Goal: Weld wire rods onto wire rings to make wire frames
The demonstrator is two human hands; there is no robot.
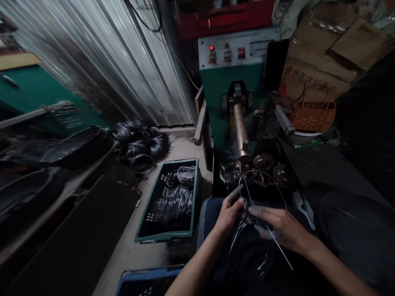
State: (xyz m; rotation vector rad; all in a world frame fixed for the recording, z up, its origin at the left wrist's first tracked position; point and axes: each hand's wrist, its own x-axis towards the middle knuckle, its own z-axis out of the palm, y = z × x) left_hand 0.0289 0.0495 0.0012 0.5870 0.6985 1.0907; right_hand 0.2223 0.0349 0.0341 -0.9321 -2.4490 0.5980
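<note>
Grey corrugated metal wall [123,57] runs along the far left of a dim workroom, with coils of dark wire [138,142] heaped at its foot. Right of it, at the far middle, stands a green machine [217,80] with a pale panel [256,47] on its front, where a small red light [211,47] glows. From the machine a thick metal bar [240,127] reaches toward the near side, its end just beyond the hands.

Both hands are over dark cloth [206,216] at the near middle, working one thin wire [282,252]. This wire bends into a loop on the far side of the fingers, and a straight end slants out to the near right. The left hand [230,213] pinches it between thumb and fingers, index finger pointing forward; the right hand [276,222] grips it too, fingers together — their exact hold is partly hidden in shadow. More bent wires [237,238] lie just below the hands.

To the left, a green crate [169,237] on the floor holds many shaped wires [174,203] — near it, a blue crate [148,274] shows at the bottom edge. An orange basket [313,117] sits at the far right before brown cardboard [314,70].
</note>
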